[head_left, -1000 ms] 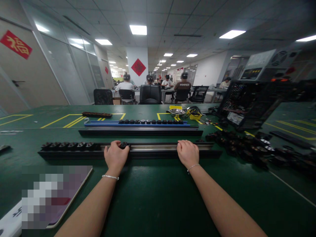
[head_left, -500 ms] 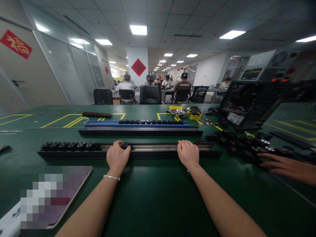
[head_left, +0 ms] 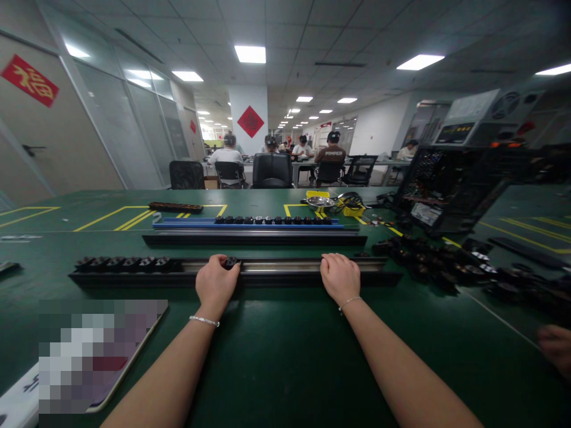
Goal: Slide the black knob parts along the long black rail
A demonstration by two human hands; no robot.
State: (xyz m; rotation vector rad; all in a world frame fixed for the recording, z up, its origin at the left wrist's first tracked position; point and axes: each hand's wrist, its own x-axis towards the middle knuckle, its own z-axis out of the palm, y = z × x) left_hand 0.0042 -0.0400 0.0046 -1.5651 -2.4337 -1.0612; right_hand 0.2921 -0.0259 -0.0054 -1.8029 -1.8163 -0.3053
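Forearms (head_left: 165, 362) reach forward: at eleven o'clock the left hand (head_left: 215, 283) pinches a block (head_left: 231, 261) in the rail (head_left: 279, 278); at one, the right hand (head_left: 341, 277) grips the rail, palm down.

White ceiling panels (head_left: 250, 54) blaze overhead, yet my desk (head_left: 285, 362) sits dim, nearly black along its near edge. My left hand (head_left: 217, 283) and right hand (head_left: 341, 277) come out fairly crisp! Toward the right edge, a co-worker's hand (head_left: 555, 346) smears and the computer case (head_left: 468, 196) sinks into gloom. Lens stretch slants the door (head_left: 53, 128); mosaic squares (head_left: 84, 351) mask the near left corner.
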